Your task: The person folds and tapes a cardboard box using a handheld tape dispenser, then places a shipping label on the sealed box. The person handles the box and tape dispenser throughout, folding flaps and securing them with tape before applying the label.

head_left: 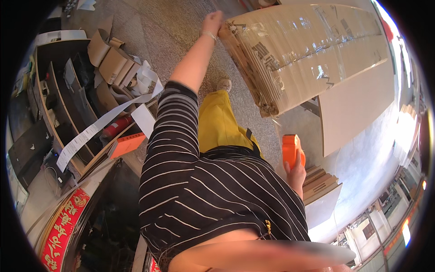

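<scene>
Cardboard bundle point(310, 54), upper right of frame: we judge it heavy, stiff, best held by both ends. Left hand point(212, 21): grip unclear; right hand point(297, 175) grasps orange tool point(290, 148).

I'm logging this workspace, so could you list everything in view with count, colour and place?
Wrapped cardboard bundle: 1, brown, upper right
Flat board: 1, tan, right, below the bundle
Stacked cardboard pieces: several, brown, beside right hand
Orange tool: 1, orange, in right hand
Loose cardboard: several, brown, upper left
Shelf unit: 1, dark with wood-coloured edges, left
Paper strip: 1, white, across shelf unit
Red cylinder: 1, red, by shelf unit
Orange box: 1, orange, below red cylinder
Banner: 1, red and gold, lower left
Clutter near the rim: uncountable, too small or blurred
Striped top: 1, black and white, lower middle
Trousers: 1, yellow, centre
Left hand: 1, bare, at bundle's left corner
Right hand: 1, bare, around orange tool
</scene>
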The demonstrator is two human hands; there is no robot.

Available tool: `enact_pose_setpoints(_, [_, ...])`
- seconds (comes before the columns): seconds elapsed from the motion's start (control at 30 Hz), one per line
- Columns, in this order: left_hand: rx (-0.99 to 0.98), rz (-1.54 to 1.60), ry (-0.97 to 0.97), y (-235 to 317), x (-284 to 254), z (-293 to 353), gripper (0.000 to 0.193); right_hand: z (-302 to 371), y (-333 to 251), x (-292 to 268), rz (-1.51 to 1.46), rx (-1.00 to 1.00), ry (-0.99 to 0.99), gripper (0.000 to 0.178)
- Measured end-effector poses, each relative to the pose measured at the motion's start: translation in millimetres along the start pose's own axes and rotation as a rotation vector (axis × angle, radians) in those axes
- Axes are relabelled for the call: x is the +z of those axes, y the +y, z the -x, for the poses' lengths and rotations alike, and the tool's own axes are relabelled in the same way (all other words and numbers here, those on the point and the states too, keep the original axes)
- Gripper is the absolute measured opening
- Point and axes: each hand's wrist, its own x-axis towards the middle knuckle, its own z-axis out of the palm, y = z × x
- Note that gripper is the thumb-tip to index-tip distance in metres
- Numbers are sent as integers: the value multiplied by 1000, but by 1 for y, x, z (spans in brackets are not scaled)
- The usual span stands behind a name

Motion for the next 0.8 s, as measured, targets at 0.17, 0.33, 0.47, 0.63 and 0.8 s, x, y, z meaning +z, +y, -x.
enact_pose_setpoints(0.17, [736,-382,82,-10,51,134,53,-75,-23,19,-189,65,33,65])
enact_pose_setpoints(0.33, [1150,-580,-261,-69,93,250,55,-136,-64,13,-587,156,38,58])
enact_pose_setpoints(0.47, [1156,-566,-316,-94,87,252,59,-135,-70,8,-875,219,-27,52])
enact_pose_setpoints(0.63, [1017,-398,-129,-80,90,219,64,-93,-51,11,-1141,216,88,48])
enact_pose_setpoints(0.8, [608,-241,238,-39,69,107,60,-42,-27,1,-1369,251,273,50])
